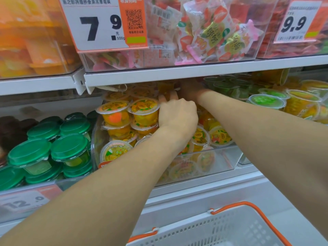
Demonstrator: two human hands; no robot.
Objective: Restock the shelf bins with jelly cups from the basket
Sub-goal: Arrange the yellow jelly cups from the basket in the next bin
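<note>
A clear shelf bin (224, 158) on the middle shelf is piled with orange and yellow jelly cups (144, 111). My left hand (178, 115) sits on top of the pile with its fingers curled, its thumb side against a yellow cup; what lies under the palm is hidden. My right hand (189, 88) reaches deeper into the same bin, under the upper shelf's edge, where shadow hides its fingers. A white basket (230, 226) with orange handles stands below at the bottom right; the part of it in view holds no cups.
Green-lidded cups (69, 148) fill the bin to the left. Green and yellow jelly cups (265, 100) fill the bin to the right. The white upper shelf edge (177, 75) hangs low over the bins and carries snack bins with price tags (99, 25).
</note>
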